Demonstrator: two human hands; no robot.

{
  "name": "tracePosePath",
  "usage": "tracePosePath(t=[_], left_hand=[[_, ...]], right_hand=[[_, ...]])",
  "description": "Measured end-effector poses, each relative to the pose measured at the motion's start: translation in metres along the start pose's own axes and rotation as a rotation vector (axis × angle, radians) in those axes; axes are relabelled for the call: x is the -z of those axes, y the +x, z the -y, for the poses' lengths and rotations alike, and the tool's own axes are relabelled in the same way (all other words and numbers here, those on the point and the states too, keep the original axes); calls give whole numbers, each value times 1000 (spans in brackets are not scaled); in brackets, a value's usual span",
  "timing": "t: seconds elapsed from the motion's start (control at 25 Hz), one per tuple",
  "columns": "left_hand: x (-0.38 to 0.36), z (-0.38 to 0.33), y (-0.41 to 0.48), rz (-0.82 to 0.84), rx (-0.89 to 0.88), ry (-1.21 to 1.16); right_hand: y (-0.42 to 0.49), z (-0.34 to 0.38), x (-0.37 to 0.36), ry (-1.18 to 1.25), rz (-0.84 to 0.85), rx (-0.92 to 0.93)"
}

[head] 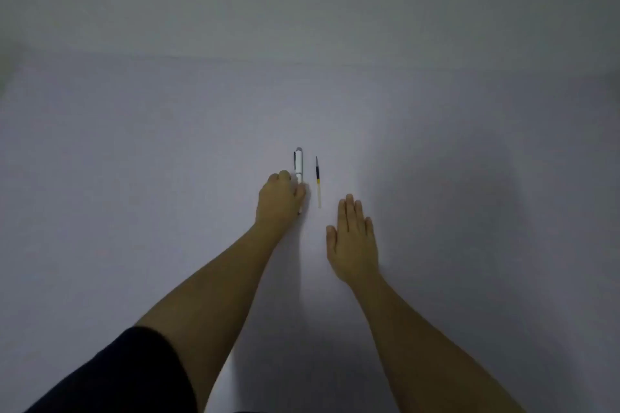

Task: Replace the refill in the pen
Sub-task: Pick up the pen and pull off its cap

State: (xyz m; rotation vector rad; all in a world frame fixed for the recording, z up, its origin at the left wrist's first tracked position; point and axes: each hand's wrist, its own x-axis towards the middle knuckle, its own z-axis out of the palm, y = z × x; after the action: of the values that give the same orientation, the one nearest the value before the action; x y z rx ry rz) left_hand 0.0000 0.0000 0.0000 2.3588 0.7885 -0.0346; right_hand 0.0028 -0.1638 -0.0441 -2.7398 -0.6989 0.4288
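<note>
A white pen with a grey cap end and a dark clip lies on the pale table, pointing away from me. My left hand is curled over its near half, fingers closed on the barrel; the tip shows just below the hand. A thin refill, dark at the far end and clear nearer me, lies parallel just right of the pen. My right hand rests flat on the table, fingers together, just below and right of the refill, not touching it.
The table's far edge meets a plain grey wall. A dark sleeve covers my left upper arm at the bottom left.
</note>
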Motion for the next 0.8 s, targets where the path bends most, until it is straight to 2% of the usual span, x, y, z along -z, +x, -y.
tracePosePath(t=[0.08, 0.32, 0.52, 0.64, 0.8], left_hand=[[-3, -5, 10, -34, 39, 2], [-14, -11, 27, -39, 97, 22], [-8, -11, 22, -59, 101, -62], [8, -3, 6, -64, 8, -84], [40, 17, -25, 77, -255, -77]], right_hand=[[1, -1, -3, 12, -60, -13], [1, -3, -8, -13, -100, 0], [1, -1, -2, 11, -25, 2], [4, 1, 18, 225, -30, 5], [12, 13, 63, 687, -142, -97]])
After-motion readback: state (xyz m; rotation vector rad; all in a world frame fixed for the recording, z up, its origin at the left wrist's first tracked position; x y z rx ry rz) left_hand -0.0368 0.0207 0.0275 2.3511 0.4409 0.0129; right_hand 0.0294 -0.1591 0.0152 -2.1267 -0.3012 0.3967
